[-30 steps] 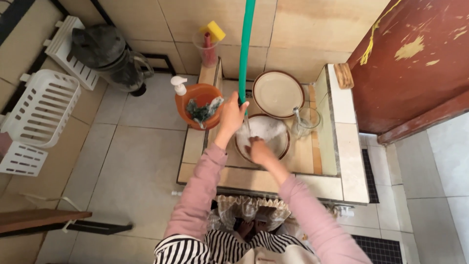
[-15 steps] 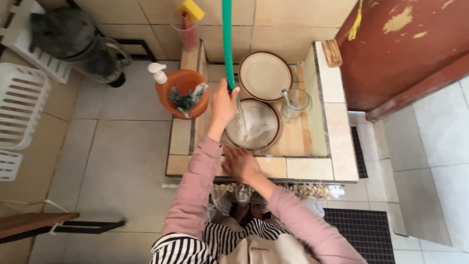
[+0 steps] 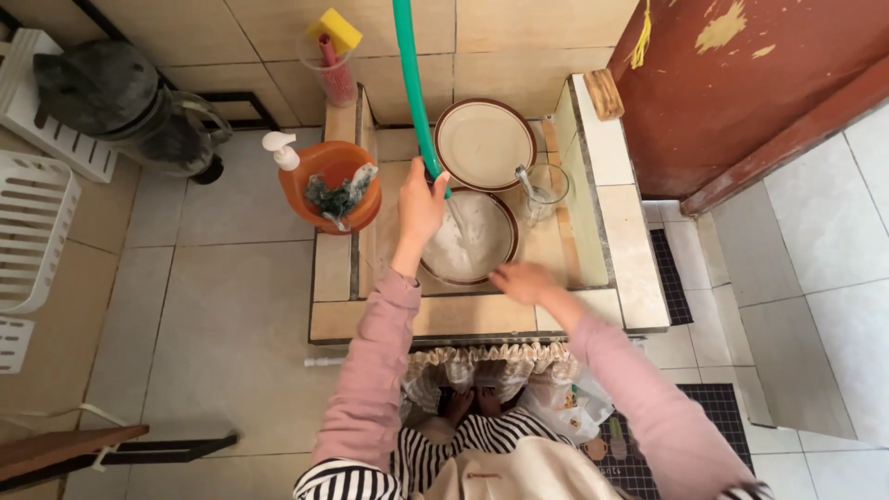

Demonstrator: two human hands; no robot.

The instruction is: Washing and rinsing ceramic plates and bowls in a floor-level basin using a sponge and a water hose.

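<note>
Left hand [image 3: 421,199] grips the hose [image 3: 410,83], water falling on the soapy plate [image 3: 470,236] at sink centre; right hand [image 3: 520,280], loosely spread, has returned to the plate's 4 o'clock rim, so rinsing continues.

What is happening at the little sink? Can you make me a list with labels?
place: small tiled floor sink
left hand: grip closed on the green rubber hose
right hand: open, at the rim of the soapy brown-rimmed plate
behind it: clean cream plate with brown rim, clear glass jug
left of sink: orange plastic bowl with a scrubber
</note>
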